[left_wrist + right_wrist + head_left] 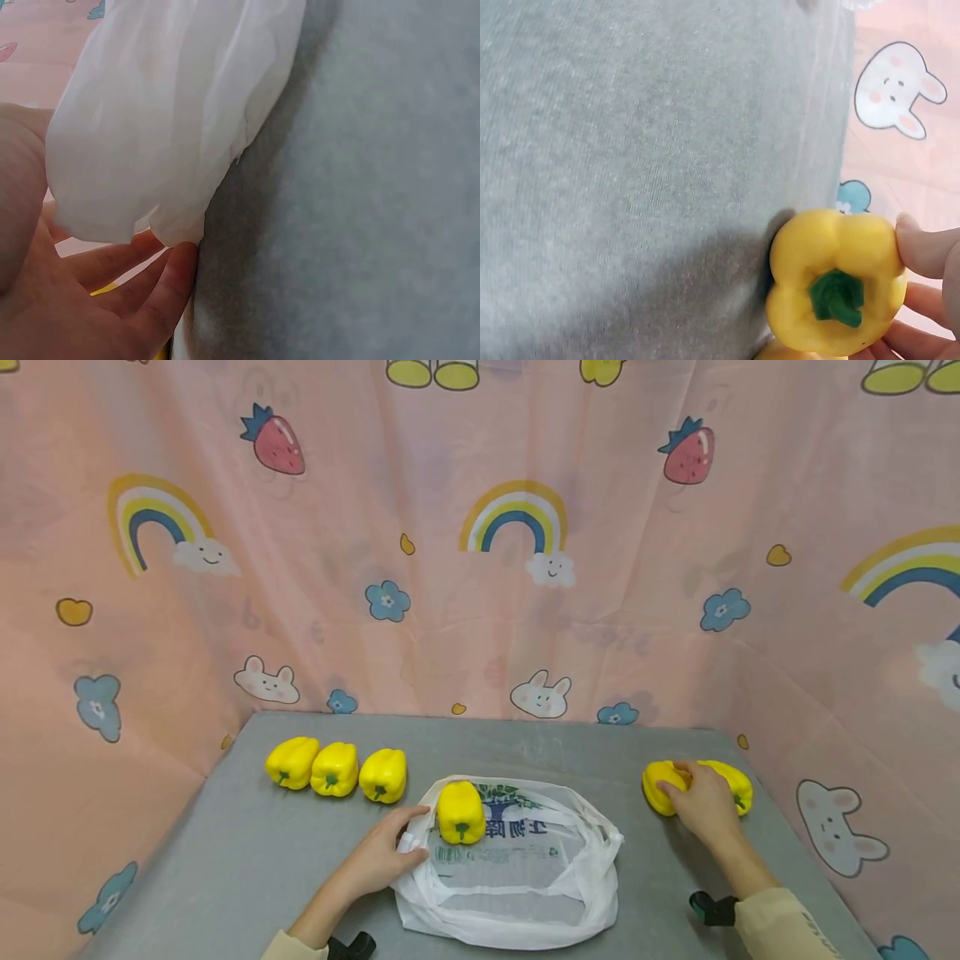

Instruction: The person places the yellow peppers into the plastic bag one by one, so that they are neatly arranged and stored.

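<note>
A white plastic bag (510,935) with printing lies mouth-up on the grey table. One yellow bell pepper (461,814) sits inside its mouth, toward the left. At the bag's left side, my left hand (382,856) touches the plastic, thumb and fingers spread apart; the left wrist view has the white film (165,112) between them. Over on the right, my right hand (708,806) grips a yellow bell pepper (658,789) between thumb and fingers, its green stem (837,296) facing the wrist camera. Another yellow pepper (735,785) lies right beside it, partly behind the hand.
Three yellow bell peppers, the nearest one (383,775) to the bag included, stand in a row at the back left of the grey table (225,860). A pink patterned curtain (322,527) hangs around the table's back and sides.
</note>
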Demonstrator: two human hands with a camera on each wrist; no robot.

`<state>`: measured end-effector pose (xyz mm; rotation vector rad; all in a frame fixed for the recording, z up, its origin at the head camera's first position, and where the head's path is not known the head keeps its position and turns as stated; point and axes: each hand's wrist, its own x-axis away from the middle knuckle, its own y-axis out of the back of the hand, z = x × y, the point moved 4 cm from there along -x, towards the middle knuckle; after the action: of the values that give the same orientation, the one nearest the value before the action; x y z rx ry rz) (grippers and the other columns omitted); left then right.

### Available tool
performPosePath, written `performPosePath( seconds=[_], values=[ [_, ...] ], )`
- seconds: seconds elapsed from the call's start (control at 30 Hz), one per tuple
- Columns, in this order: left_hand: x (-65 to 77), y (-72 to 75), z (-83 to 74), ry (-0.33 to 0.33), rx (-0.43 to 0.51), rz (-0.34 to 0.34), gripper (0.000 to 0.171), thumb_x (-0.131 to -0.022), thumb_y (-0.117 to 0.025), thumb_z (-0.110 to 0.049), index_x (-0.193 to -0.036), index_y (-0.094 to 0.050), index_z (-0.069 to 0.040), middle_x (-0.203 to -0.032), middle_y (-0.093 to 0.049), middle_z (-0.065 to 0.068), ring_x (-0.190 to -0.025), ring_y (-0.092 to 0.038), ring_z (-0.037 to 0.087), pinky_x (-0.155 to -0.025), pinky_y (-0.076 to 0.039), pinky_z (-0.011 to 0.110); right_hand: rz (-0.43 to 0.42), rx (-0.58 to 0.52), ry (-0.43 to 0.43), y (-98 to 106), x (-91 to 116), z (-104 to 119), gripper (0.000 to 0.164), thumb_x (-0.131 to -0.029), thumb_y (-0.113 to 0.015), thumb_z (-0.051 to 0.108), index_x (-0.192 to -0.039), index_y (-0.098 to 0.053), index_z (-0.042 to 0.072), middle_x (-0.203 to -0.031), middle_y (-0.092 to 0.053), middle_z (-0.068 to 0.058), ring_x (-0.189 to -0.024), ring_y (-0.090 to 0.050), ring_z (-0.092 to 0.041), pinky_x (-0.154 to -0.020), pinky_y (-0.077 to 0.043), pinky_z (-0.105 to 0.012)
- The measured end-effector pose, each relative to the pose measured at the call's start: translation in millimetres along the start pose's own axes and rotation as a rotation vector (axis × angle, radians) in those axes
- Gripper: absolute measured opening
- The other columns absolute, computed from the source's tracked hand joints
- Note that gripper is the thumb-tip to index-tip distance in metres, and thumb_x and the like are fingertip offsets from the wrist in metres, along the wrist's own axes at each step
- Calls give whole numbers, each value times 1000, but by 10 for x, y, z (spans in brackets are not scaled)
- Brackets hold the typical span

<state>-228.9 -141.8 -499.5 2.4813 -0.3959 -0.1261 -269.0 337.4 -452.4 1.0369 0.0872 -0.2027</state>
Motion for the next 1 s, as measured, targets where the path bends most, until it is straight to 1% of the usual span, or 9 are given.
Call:
performPosePath(
  seconds=[0.17,0.27,0.37,0.5,0.67,0.83,1.0],
  values=[
    [-1,8,2,2,-2,0,59,-90,-76,-18,-145,-54,-11,-148,-50,18,-139,-42,40,-110,-35,63,-33,40,38,-17,4,13,55,-95,-72,22,-127,-57,-19,-126,-58,-39,-117,-50,-57,-99,-39,-69],
    [-3,13,-1,2,-6,-4,59,-90,-76,-17,-145,-54,-11,-148,-49,18,-140,-42,40,-111,-34,63,-51,62,59,-35,19,22,53,-93,-74,24,-125,-59,-16,-125,-59,-38,-117,-48,-58,-101,-36,-72],
    [-2,21,-12,0,-10,-9,59,-90,-75,-16,-144,-54,-11,-149,-49,18,-140,-42,40,-111,-33,64,-58,72,61,-57,44,37,53,-92,-75,26,-125,-61,-13,-127,-55,-39,-119,-43,-60,-101,-32,-75],
    [-4,27,-27,-2,-16,-7,58,-90,-75,-15,-144,-55,-10,-148,-50,18,-140,-42,41,-111,-33,63,-45,67,62,-82,66,53,55,-93,-73,31,-128,-61,-10,-131,-51,-40,-123,-39,-62,-101,-30,-77],
    [-4,27,-34,-8,-17,-2,58,-90,-75,-16,-144,-55,-10,-148,-50,18,-139,-42,41,-111,-34,63,-7,46,75,-116,76,61,59,-98,-67,38,-132,-57,-9,-135,-51,-38,-131,-35,-61,-105,-28,-75],
    [16,9,-18,-1,-6,6,58,-90,-75,-16,-144,-54,-10,-149,-49,18,-139,-43,41,-110,-35,63,-14,30,94,-126,97,81,58,-98,-66,37,-132,-58,-9,-133,-52,-37,-128,-39,-59,-104,-31,-74],
    [12,-5,-10,-6,-1,14,58,-90,-75,-16,-144,-54,-9,-149,-48,19,-139,-43,41,-109,-36,63,-11,12,104,-118,100,75,60,-99,-66,38,-133,-57,-9,-132,-51,-39,-124,-42,-57,-101,-33,-74]
  ],
)
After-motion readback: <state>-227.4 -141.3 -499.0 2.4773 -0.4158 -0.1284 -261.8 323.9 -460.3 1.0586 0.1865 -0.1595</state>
